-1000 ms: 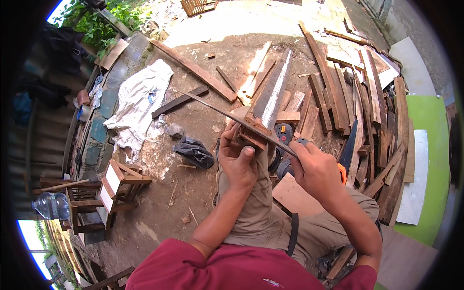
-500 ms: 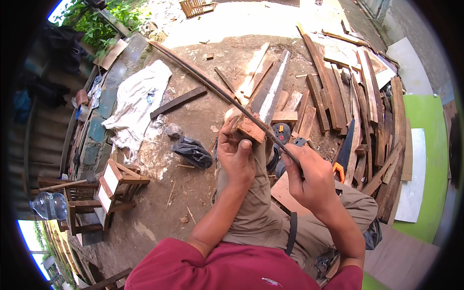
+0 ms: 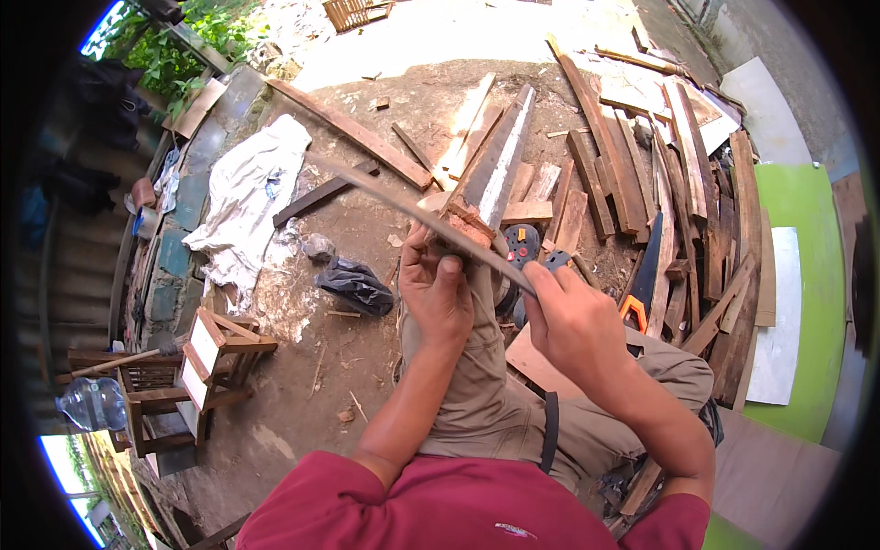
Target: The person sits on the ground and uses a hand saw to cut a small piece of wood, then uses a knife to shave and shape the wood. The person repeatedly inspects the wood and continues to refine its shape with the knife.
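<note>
My left hand (image 3: pixel 438 295) is clamped on a small reddish wood block (image 3: pixel 466 225) held over my knee, and my right hand (image 3: pixel 576 323) is closed around the near end of a long thin blade (image 3: pixel 417 216). Since a second ago the blade has swung lower and flatter across the block, so the stroke appears to be under way. A heap of planks (image 3: pixel 642 183), a handsaw (image 3: pixel 644 275), a black bag (image 3: pixel 356 284) and white cloth (image 3: pixel 247 202) crowd the ground close by.

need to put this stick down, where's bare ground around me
Bare dirt lies left of your left hand, between the black bag and small wooden stool, and below it toward your knee. The plank pile on the right is crowded.
</note>
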The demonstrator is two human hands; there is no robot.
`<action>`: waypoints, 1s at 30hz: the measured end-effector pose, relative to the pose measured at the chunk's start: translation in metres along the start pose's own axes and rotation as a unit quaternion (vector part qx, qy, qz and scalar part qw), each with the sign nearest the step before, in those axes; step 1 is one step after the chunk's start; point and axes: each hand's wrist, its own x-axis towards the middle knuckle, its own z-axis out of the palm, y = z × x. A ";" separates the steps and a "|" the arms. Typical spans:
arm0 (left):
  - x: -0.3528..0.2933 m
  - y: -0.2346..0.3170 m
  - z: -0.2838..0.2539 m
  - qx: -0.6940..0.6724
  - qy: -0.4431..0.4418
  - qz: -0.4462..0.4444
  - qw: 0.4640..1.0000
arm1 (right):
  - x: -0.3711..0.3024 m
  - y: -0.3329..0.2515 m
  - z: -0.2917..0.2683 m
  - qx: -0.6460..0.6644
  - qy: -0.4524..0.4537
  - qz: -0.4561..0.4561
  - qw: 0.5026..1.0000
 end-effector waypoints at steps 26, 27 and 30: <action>0.001 0.010 0.007 0.037 -0.005 0.012 0.999 | -0.014 0.029 0.020 0.357 -0.063 0.143 0.921; 0.001 0.009 0.007 0.041 -0.005 0.014 0.999 | -0.014 0.031 0.020 0.349 -0.070 0.135 0.925; 0.001 0.009 0.007 0.052 0.004 0.014 0.999 | -0.015 0.039 0.022 0.302 -0.038 0.081 0.949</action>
